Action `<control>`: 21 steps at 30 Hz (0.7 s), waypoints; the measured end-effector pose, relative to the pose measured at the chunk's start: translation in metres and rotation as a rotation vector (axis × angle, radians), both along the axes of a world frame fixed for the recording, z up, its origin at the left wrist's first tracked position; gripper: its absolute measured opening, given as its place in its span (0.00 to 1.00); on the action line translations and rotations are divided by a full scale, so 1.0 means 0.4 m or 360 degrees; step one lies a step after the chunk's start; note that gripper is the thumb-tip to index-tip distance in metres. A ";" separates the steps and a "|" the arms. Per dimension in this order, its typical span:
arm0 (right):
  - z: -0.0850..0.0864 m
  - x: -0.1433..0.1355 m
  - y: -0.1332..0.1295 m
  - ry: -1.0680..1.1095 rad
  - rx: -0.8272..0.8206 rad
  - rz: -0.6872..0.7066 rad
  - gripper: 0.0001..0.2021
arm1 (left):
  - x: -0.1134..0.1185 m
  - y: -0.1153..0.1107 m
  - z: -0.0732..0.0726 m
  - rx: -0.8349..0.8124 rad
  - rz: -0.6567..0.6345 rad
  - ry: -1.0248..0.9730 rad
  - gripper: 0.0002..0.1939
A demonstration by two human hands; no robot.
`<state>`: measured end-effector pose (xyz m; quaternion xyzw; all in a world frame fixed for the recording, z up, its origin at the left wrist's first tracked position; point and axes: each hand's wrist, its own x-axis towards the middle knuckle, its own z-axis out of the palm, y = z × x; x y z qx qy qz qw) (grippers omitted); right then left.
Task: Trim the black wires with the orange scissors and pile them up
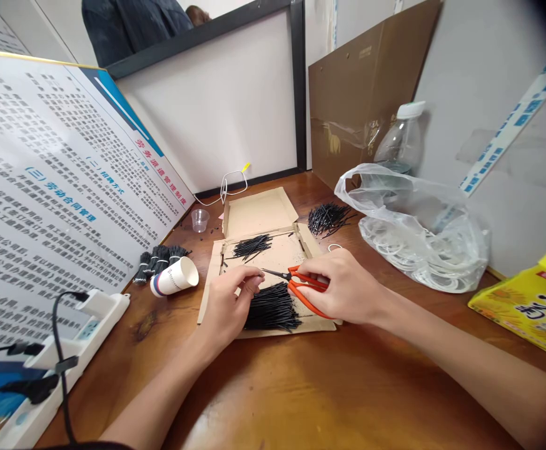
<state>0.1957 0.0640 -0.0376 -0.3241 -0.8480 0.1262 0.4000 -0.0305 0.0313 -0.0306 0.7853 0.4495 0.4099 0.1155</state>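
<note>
My right hand is closed around the orange handles of a pair of scissors, whose blades point left. At the blade tips, my left hand pinches something too small to make out. Both hands are above an opened cardboard box on the table. Below them in the box lies a large heap of thin black sticks or tubes, partly hidden by my left hand. A smaller pile of black pieces lies farther back in the same box.
Another black pile lies right of the box. A paper cup on its side, tied black bundles and a small clear cup are left. A plastic bag, bottle and yellow packet are right; a power strip is front left.
</note>
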 end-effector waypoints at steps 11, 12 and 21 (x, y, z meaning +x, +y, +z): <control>-0.008 -0.001 0.003 -0.0042 -0.0001 0.0040 0.15 | 0.000 -0.002 -0.003 -0.0061 0.0012 -0.0022 0.06; -0.006 -0.001 0.002 -0.0034 -0.0002 0.0038 0.16 | 0.000 -0.002 -0.002 -0.0064 0.0016 -0.0023 0.06; 0.002 0.001 -0.007 -0.0058 -0.0070 0.0046 0.16 | -0.002 -0.002 -0.007 -0.0144 0.0034 -0.0072 0.05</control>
